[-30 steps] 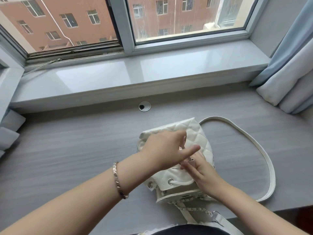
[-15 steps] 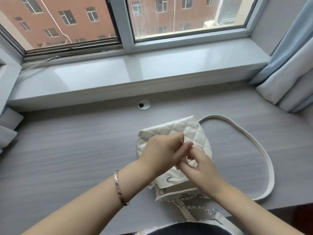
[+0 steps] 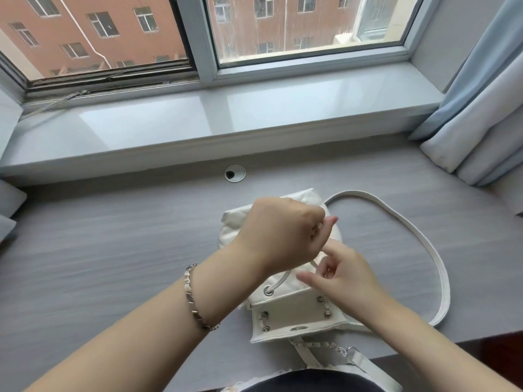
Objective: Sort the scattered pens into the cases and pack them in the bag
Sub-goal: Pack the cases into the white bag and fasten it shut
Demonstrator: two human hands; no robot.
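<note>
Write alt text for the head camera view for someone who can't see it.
A left hand and a right hand work the drawstring at the mouth of a white quilted bag lying on a grey desk below a window. The bag's long strap loops off to the right.

The white quilted leather drawstring bag (image 3: 297, 309) lies on the grey wood-grain desk (image 3: 113, 250), near its front edge, base toward the window. Its gathered mouth faces the person. A white drawstring cord (image 3: 278, 282) runs from a metal eyelet (image 3: 268, 290) up into the curled left hand (image 3: 283, 230). The flat white shoulder strap (image 3: 424, 236) loops out to the right; a silver chain strap (image 3: 319, 345) trails off the front edge.
</note>
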